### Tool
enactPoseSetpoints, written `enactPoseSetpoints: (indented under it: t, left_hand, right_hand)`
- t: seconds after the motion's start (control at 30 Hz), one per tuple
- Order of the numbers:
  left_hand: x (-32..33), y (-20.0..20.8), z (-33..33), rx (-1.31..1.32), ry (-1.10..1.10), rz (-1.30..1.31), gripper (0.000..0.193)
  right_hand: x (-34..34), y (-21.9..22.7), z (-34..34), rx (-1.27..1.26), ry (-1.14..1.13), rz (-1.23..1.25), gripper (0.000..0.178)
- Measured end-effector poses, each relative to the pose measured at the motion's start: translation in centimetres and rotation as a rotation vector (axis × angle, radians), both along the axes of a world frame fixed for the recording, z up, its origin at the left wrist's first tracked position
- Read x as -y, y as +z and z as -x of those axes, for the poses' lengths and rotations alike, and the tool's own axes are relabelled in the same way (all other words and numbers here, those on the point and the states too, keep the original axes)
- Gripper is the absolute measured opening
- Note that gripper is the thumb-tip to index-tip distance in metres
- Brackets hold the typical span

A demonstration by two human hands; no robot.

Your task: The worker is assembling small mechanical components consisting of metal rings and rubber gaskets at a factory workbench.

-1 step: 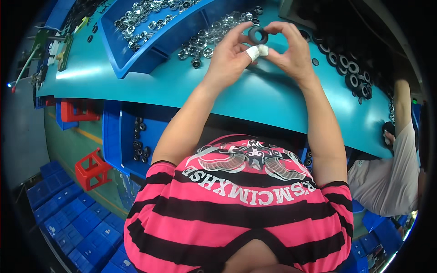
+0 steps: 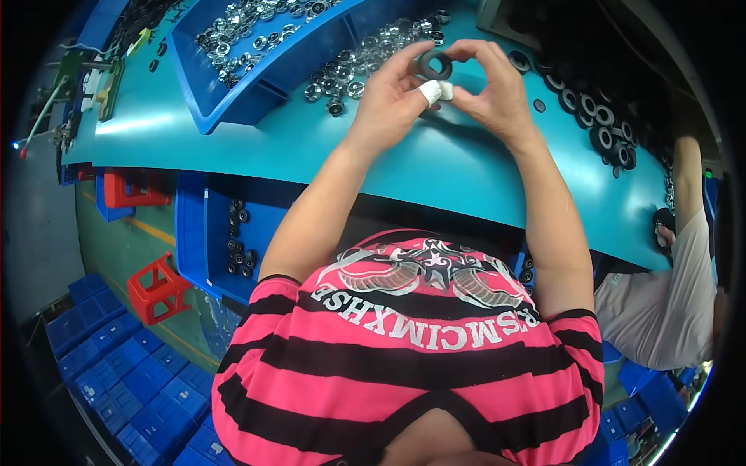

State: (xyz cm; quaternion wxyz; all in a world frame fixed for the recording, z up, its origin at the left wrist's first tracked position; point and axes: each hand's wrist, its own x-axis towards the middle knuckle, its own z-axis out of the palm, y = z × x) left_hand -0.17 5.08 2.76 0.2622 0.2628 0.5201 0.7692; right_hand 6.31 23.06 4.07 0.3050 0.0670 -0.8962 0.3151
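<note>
A black rubber ring [image 2: 424, 67], like a small toy tyre, is held up over the turquoise table between my two hands. My left hand [image 2: 386, 102] grips its left side, the fingers behind it and the thumb below. From the other side my right hand [image 2: 501, 97] curves round, its index fingertip at the ring's upper right edge and its thumb at the lower edge. White wrapping [image 2: 432, 92] covers the thumb tips, which meet under the ring. Whether anything sits inside the ring is too small to tell.
Shiny clear wheel hubs [image 2: 342, 71] lie heaped beyond my left hand, beside a blue bin [image 2: 203, 109] holding more. Black tyres [image 2: 602, 138] are piled to the right. A co-worker's arm [image 2: 687, 175] reaches in at far right. Red stools [image 2: 158, 289] stand on the floor at left.
The ring has shifted slightly left and down, and its face has turned a little. My right hand's fingers have moved slightly with it.
</note>
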Motion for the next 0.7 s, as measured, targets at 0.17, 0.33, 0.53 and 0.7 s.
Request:
enactPoseSetpoints:
  t: [0.17,0.33,0.53,0.7]
  left_hand:
    - [1.3,-1.8,0.7,0.044,-0.008,0.007,0.055]
    - [1.3,-1.5,0.5,0.077,0.045,0.015,0.053]
    - [1.2,-1.9,0.2,-0.064,0.116,0.043,0.052]
    - [1.4,-1.6,-0.2,-0.222,0.21,0.154,0.051]
  right_hand:
    - [1.2,-1.1,0.4,0.171,0.13,0.32,0.057]
    - [1.0,-1.2,0.4,0.287,0.238,0.602,0.058]
    - [1.1,-1.3,0.5,0.349,0.329,0.819,0.052]
    - [1.0,-2.2,0.8,0.282,0.187,0.435,0.047]
